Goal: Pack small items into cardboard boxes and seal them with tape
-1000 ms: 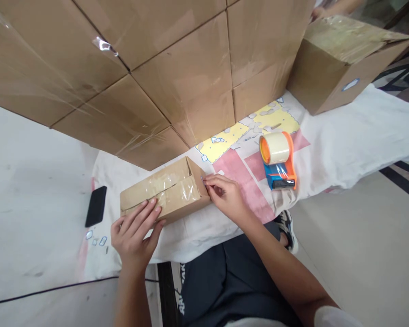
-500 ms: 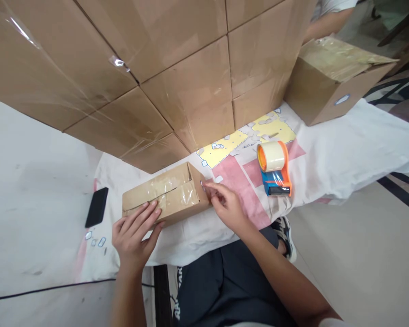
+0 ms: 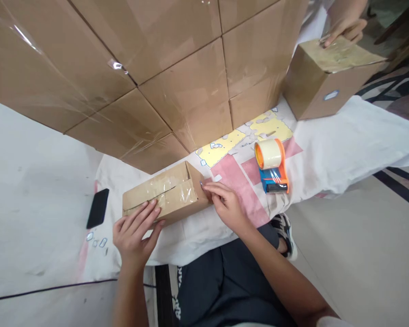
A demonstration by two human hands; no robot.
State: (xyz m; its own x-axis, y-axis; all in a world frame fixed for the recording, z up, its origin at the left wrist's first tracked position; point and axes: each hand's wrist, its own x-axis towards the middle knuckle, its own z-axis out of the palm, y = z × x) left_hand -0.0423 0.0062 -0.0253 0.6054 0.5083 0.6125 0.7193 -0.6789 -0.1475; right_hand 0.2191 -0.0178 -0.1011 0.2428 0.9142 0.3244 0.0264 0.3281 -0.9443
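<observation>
Several left-hand fingers point(image 3: 150, 220) flat on the taped carton point(image 3: 172, 194)

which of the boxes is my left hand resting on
The low box between the phone and the tape dispenser: your left hand lies on its taped top. The stacked boxes stand behind it, and another person's hand is on the far-right box.

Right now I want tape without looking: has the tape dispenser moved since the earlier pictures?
No. Against the pink patch on the white cloth, the tape dispenser sits where it did; both shifted together in view.
</observation>
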